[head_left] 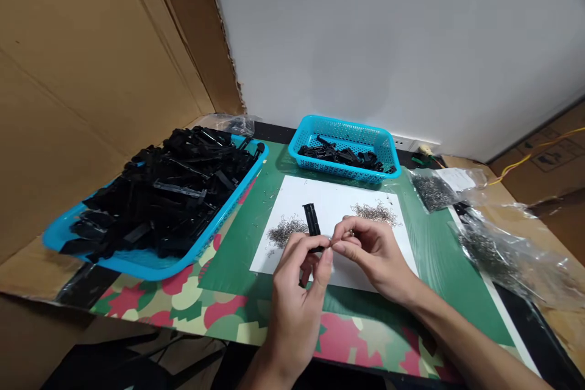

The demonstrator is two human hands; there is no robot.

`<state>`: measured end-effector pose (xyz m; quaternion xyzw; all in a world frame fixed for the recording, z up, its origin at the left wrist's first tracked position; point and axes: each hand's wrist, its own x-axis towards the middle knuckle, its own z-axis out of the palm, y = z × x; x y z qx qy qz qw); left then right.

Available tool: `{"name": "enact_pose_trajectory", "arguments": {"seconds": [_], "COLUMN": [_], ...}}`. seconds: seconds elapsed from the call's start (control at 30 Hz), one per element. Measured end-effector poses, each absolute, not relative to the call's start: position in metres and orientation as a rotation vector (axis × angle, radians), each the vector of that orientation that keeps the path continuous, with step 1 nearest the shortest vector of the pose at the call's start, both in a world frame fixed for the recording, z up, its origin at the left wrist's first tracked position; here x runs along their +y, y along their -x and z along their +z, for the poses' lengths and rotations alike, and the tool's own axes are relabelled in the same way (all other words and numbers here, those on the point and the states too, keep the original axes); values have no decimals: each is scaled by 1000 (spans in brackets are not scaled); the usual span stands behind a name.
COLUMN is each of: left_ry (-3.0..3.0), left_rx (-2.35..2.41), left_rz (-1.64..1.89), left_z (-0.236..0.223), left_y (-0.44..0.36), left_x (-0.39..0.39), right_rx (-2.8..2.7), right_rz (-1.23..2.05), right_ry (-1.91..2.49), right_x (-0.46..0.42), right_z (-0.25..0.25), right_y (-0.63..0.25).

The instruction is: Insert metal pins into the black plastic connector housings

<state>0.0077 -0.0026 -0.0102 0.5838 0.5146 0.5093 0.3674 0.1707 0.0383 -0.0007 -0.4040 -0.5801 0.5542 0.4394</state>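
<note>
My left hand (301, 283) is closed around a long, narrow black plastic part (311, 219), which points up and away from me. Its lower end is hidden by my fingers. My right hand (370, 250) is pinched, its thumb and index fingertip meeting the left fingertips beside the part. Whatever lies between the right fingertips is too small to make out. Beneath both hands is a white sheet (297, 192). A pile of small, thin metal wire pieces (284, 233) lies on it to the left, and a browner pile of wire pieces (375, 213) to the right.
A large blue tray (183, 268) heaped with black plastic parts stands left. At the back, a blue perforated basket (342, 167) holds fewer black parts. Clear bags of small metal pieces (432, 192) lie right, near a wall socket (402, 143). Cardboard (91, 42) walls the left side.
</note>
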Motion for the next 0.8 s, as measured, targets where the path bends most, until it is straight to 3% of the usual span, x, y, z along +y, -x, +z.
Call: {"name": "enact_pose_trajectory", "arguments": {"seconds": [0.47, 0.8], "left_ry": [-1626, -1456], "left_rx": [1336, 1229], "left_rz": [1269, 1307], "left_z": [-8, -13], "left_y": [-8, -7], "left_x": [-3, -6], "right_rx": [-1557, -1643], "right_rz": [1298, 757], "right_ry": [1052, 835], "right_x": [39, 36], "right_z": [8, 7], "right_y": [-179, -182]}}
